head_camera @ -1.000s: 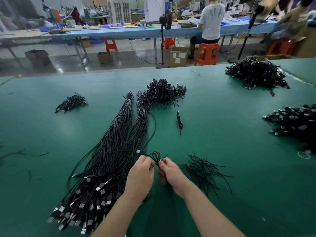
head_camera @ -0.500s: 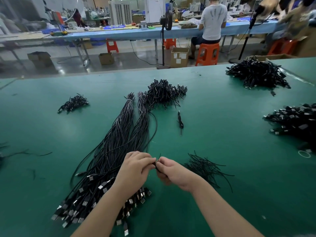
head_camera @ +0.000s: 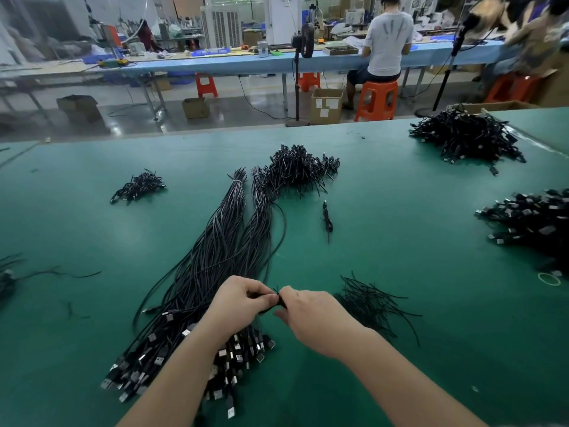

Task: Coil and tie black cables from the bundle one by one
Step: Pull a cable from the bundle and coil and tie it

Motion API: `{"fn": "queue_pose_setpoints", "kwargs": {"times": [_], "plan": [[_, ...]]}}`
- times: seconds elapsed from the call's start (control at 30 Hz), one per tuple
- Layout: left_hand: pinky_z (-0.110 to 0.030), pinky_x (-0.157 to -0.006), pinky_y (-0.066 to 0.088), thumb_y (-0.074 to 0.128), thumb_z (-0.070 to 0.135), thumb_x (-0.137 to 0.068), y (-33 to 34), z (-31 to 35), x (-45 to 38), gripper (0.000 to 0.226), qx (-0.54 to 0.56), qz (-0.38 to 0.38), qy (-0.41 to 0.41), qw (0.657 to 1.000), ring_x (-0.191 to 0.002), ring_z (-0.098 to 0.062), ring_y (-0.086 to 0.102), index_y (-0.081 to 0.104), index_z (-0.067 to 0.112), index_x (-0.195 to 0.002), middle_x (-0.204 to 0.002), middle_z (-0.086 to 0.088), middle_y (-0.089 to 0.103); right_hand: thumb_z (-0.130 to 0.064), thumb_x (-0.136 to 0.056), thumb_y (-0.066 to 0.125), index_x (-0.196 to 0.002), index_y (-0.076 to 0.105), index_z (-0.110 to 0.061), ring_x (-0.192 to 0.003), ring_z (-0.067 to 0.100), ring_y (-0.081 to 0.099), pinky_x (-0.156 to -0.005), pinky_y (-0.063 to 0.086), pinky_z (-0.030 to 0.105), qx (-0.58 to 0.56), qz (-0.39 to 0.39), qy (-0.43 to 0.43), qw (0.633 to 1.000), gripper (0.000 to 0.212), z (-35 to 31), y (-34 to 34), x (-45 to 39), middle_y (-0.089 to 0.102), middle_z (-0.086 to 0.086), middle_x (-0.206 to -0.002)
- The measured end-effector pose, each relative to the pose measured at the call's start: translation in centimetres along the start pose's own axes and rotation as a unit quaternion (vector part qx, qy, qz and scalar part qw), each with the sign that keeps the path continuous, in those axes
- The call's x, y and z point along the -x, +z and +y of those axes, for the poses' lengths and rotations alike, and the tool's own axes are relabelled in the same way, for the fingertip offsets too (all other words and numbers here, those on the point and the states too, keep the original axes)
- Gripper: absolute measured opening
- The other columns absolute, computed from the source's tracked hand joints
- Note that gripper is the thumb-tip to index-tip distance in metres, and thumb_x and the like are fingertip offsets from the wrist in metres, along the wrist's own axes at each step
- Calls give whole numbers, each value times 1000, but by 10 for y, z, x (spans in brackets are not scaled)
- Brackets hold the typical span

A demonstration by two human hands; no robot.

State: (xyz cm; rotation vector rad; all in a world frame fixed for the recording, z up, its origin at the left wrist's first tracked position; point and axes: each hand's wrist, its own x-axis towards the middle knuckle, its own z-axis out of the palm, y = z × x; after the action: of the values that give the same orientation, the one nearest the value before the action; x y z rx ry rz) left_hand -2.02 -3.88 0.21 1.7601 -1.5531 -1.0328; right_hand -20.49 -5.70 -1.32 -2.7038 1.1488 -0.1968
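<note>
Black thin coiled cable [head_camera: 275, 304], low centre of the frame, is pinched between the left hand [head_camera: 243, 298] and right hand [head_camera: 311, 315], both curled tight on it; a tie tail pokes up. Light, limp and springy, it probably needs holding at the coil's waist. Long black cable bundle [head_camera: 215, 272] lies beneath the left hand, loose black twist ties [head_camera: 369, 303] just right, finished piles [head_camera: 297, 172] upper centre on the green mat [head_camera: 400, 229]

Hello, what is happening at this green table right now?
A person is bundling black cables. Both hands, the left hand and right hand, pinch a small coiled cable between them, apparently twisting a tie around it. The long uncoiled bundle lies under the left arm, loose ties lie to the right, and finished coils are piled further back.
</note>
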Motion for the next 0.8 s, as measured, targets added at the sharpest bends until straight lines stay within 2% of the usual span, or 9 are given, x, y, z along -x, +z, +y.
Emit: {"fn": "queue_pose_setpoints", "kwargs": {"times": [0.13, 0.2, 0.27, 0.43, 0.53, 0.6, 0.67, 0.73, 0.8], "plan": [[-19, -54, 43, 77, 23, -88, 0, 6, 0, 14, 4, -15, -27, 1000, -56, -4, 53, 80, 28, -74, -64, 3, 71, -30, -108, 33, -104, 45, -14, -77, 24, 57, -59, 35, 34, 15, 47, -19, 999, 20, 2, 6, 1, 60, 2, -92], [-25, -63, 52, 80, 20, -85, 2, 9, 1, 8, 26, 12, -32, 999, -63, -9, 64, 78, 22, -77, -72, 1, 75, -26, -107, 35, -102, 46, -15, -77, 24, 57, -59, 33, 33, 16, 71, -18, 997, 16, 3, 7, 1, 60, 1, -90], [-26, -67, 56, 81, 18, -84, 5, 12, 1, 9, 32, 38, -25, 998, -68, -10, 70, 74, 20, -79, -74, 3, 76, -24, -105, 40, -98, 50, -15, -73, 25, 57, -57, 32, 33, 9, 93, -16, 996, 15, 4, 6, 2, 61, 1, -85], [-11, -61, 45, 78, 15, -85, 12, 16, 5, 15, -6, 62, 29, 998, -61, 3, 60, 75, 28, -79, -68, 15, 71, -25, -103, 44, -93, 53, -13, -69, 31, 59, -58, 32, 35, -38, 115, 5, 993, 18, 3, 3, 2, 64, 6, -80], [-10, -71, 45, 73, 18, -89, 13, 17, 8, 16, -58, 60, 64, 994, -77, 4, 63, 75, 33, -86, -80, 19, 71, -28, -104, 41, -97, 53, -14, -75, 29, 61, -60, 36, 34, -33, 114, 18, 993, 20, 7, 2, 1, 65, 4, -85], [-22, -92, 45, 67, 25, -93, 13, 19, 9, 12, -89, 60, 70, 992, -98, 0, 59, 75, 33, -94, -98, 20, 65, -28, -103, 41, -101, 56, -15, -80, 28, 61, -61, 36, 35, 6, 114, 9, 993, 20, 11, 0, 0, 65, 3, -89], [-37, -105, 40, 63, 34, -96, 14, 20, 8, 15, -124, 78, 47, 988, -110, -7, 53, 77, 29, -95, -108, 19, 59, -25, -98, 50, -100, 60, -15, -80, 26, 60, -63, 40, 35, 41, 110, -16, 993, 14, 12, -3, 0, 65, 3, -88], [-43, -106, 39, 64, 36, -95, 14, 22, 5, 17, -150, 97, 22, 984, -112, -13, 51, 78, 27, -91, -108, 13, 60, -22, -84, 68, -88, 64, -17, -69, 21, 60, -59, 43, 30, 84, 98, -32, 991, 8, 8, -5, 0, 64, -1, -76], [-44, -104, 41, 67, 32, -93, 13, 24, 3, 14, -165, 96, 3, 982, -113, -16, 51, 78, 27, -87, -108, 11, 62, -23, -67, 82, -74, 63, -21, -56, 15, 55, -51, 37, 24, 115, 78, -38, 990, 20, 3, -5, 0, 59, -7, -63]]}}
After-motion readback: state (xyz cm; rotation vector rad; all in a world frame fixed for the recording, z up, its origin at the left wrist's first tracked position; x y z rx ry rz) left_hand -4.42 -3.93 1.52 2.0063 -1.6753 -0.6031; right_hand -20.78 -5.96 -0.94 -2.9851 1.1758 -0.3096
